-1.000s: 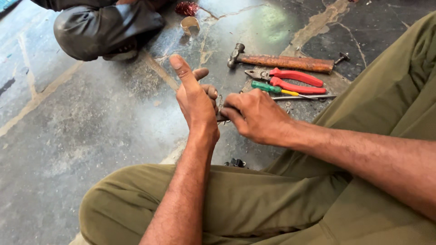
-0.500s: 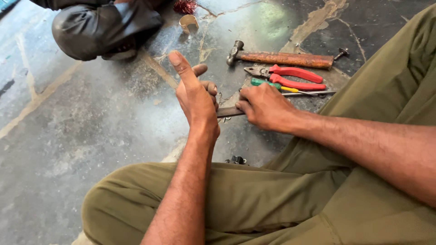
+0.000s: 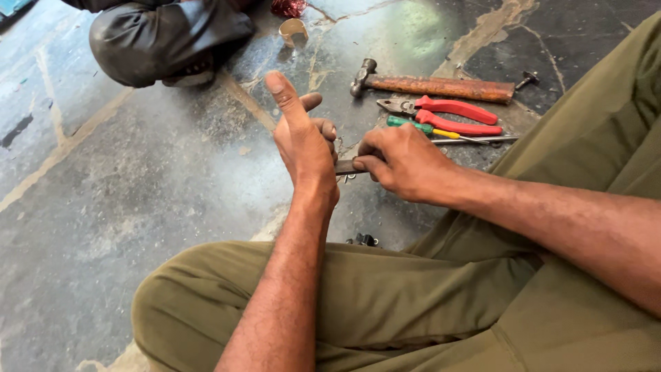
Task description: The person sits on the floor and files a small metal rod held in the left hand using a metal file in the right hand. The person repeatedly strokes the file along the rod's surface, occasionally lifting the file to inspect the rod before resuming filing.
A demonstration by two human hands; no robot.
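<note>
A person's bent knee in dark trousers rests on the stained concrete floor. A wooden-handled hammer, red-handled pliers and a green screwdriver lie beyond the hands. The right hand is closed around a dark narrow tool; the left hand, thumb raised, curls its fingers at the tool's tip, hiding what it pinches.

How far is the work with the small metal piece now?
Done: nothing visibly finished. In hand: the right hand presses a dark tool against something small in the left hand. Left: the hammer, red pliers and green screwdriver lie untouched on the floor.
</note>
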